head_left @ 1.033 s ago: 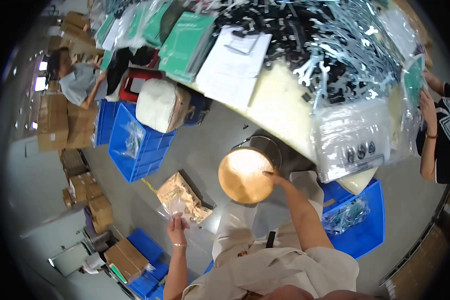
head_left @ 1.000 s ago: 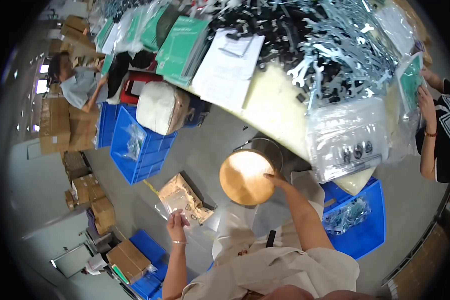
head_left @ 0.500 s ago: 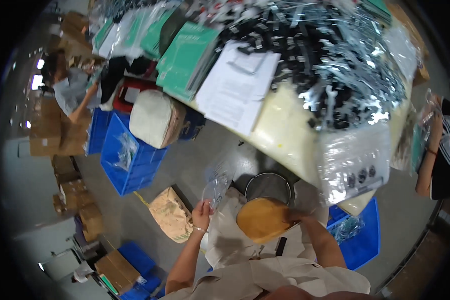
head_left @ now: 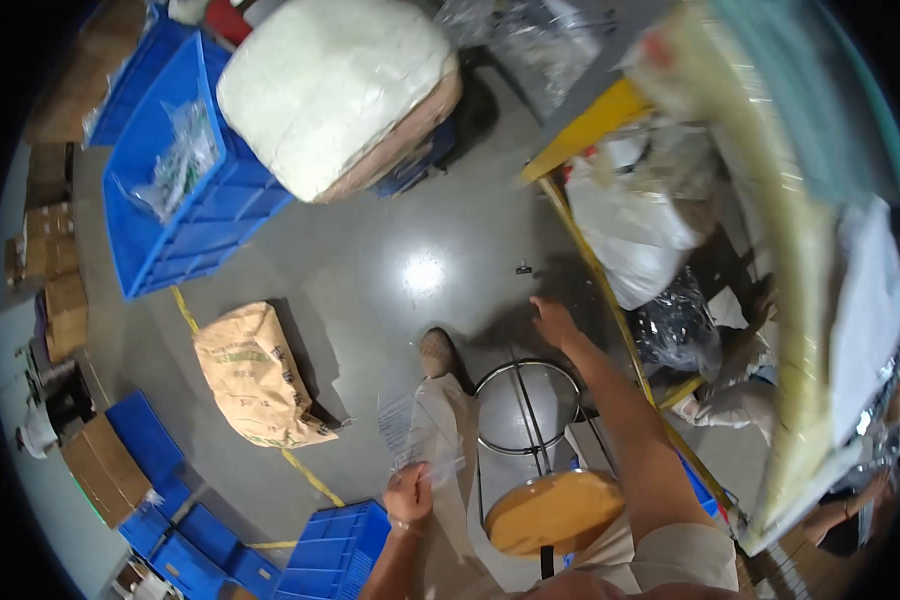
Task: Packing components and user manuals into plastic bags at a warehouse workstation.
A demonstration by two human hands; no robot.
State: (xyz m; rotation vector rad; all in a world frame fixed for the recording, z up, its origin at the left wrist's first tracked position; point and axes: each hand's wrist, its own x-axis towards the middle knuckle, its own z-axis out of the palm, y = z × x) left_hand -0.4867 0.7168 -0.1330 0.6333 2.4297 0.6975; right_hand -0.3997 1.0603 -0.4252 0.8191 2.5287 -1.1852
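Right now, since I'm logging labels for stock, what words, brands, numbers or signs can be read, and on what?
Tan paper sack: black and green print, too blurred to quote reliably.
Clear plastic bag in the left hand: dark lines of print, too small to read.
I make out no other text.

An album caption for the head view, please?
Left hand holds a clear bag; right hand outstretched, small black object on the floor beyond.

Black clip [head_left: 524, 268]; clear bag [head_left: 425, 425] with dark printed lines; orange-brown stool seat [head_left: 555, 512]; blue crate [head_left: 205, 238]; tan sack [head_left: 250, 375]
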